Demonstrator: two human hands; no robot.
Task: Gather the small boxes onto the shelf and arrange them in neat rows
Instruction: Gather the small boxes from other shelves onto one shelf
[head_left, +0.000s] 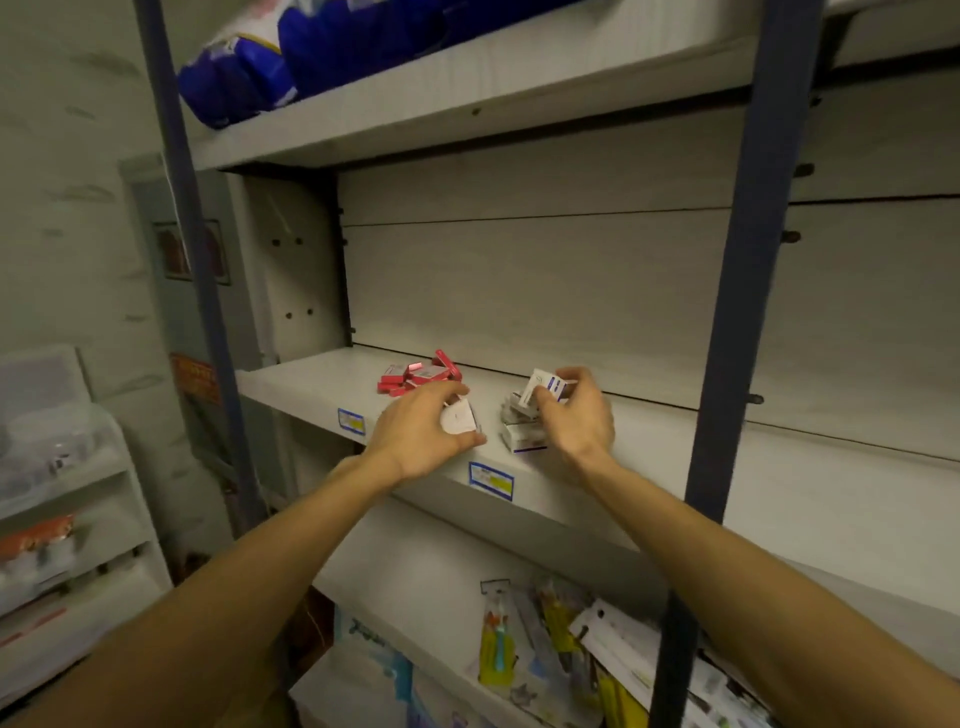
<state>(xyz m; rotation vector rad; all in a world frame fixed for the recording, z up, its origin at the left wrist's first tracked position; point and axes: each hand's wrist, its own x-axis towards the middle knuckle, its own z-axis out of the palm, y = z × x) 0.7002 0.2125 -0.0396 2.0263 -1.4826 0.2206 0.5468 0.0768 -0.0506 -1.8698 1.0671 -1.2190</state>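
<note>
Shelf edge | left hand grips white box | right hand pinches another

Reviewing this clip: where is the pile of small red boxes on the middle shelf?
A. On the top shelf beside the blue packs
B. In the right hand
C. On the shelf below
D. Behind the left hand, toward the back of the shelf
D: the red boxes lie in a loose heap on the shelf just beyond the left hand, while the right hand holds a white box.

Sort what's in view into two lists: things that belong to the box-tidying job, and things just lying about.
Part of the job:
- red boxes, heaped on the shelf
- white boxes, stacked
- white box held by right hand
- white box held by left hand

Lying about:
- blue packs above
- hanging packets below
- plastic drawers
</note>
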